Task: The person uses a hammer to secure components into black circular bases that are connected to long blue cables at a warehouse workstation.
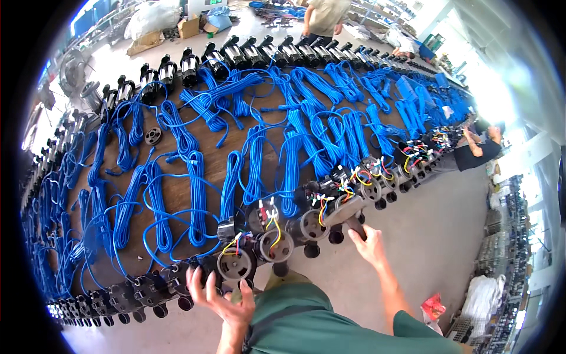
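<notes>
Along the near table edge stands a row of black pump housings with round open ends. My left hand [223,304] is at the edge, its fingers apart and bent, against or just in front of a black housing [184,276]; contact is hard to tell. Beside it, an open round housing [234,264] has coloured wires sticking out. My right hand [369,246] is closed round the dark handle of a hammer [346,210] with a grey block-shaped head. The head is over the row, near another wired housing [313,225]. Several more wired housings [371,190] continue rightward.
Bundles of blue cable [197,194] cover the brown tabletop [171,203]. Black and silver pumps [188,68] line its far edge. One person [324,20] stands beyond the table; another [476,153] works at the right. Crates with a white bag [480,298] stand at lower right.
</notes>
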`<state>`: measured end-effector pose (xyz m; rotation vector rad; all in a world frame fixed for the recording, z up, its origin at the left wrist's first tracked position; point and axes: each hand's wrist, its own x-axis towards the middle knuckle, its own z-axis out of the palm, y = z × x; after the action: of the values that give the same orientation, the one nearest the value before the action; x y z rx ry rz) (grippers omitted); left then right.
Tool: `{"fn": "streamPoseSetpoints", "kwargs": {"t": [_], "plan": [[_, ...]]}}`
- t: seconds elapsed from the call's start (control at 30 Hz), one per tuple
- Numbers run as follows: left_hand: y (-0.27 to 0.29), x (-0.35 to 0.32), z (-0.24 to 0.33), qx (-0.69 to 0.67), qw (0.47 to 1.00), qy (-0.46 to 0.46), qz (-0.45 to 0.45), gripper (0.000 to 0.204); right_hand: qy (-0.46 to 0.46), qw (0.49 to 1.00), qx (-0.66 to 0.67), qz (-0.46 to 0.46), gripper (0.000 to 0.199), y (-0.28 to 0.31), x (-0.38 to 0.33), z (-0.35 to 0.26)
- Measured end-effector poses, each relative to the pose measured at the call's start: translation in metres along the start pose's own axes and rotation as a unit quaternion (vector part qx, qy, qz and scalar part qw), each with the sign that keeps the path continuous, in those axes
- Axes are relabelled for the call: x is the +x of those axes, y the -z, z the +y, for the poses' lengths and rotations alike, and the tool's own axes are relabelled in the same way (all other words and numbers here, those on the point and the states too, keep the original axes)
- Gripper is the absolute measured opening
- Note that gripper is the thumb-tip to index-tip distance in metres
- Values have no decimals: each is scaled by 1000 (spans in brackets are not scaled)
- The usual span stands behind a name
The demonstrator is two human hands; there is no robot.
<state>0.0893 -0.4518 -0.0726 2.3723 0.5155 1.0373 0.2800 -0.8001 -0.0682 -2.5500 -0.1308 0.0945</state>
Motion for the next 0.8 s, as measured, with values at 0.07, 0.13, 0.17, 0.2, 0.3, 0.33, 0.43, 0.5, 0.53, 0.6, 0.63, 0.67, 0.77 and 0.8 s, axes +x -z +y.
{"fn": "streamPoseSetpoints", "kwargs": {"t": [0.07,0.13,0.17,0.2,0.3,0.33,0.43,0.5,0.53,0.6,0.63,0.67,0.77,0.8], "plan": [[-26,45,16,-32,998,21,-56,45,-4,999,35,3,48,0,17,36],[-60,82,1,-28,982,112,-147,41,-40,996,77,-10,48,-2,22,50],[-82,88,-24,-21,974,129,-183,43,-57,995,83,-13,49,0,24,53],[-99,90,-47,36,962,150,-227,45,-54,995,75,-29,48,-3,26,62],[-132,127,-61,143,834,242,-475,68,-83,982,153,-78,46,-18,33,93],[-138,132,-55,163,813,242,-503,63,-83,984,126,-93,47,-16,35,92],[-156,133,-55,239,766,268,-533,47,-46,994,49,-83,48,-6,34,82],[-153,126,-85,187,814,316,-450,39,32,999,8,-5,47,-4,28,70],[-140,121,-101,134,841,340,-399,38,105,984,-116,85,43,3,24,55],[-120,112,-96,-60,886,404,-218,36,93,990,4,110,37,27,15,0],[-116,102,-103,-129,917,350,-140,45,90,986,65,121,34,28,13,-25],[-108,103,-86,-223,903,351,-106,49,110,978,171,52,27,24,11,-40],[-77,93,-39,-471,807,353,-50,55,94,868,400,-279,41,-12,18,-112],[-69,88,-33,-512,802,304,-34,51,121,824,461,-307,47,-49,28,-124]]}}
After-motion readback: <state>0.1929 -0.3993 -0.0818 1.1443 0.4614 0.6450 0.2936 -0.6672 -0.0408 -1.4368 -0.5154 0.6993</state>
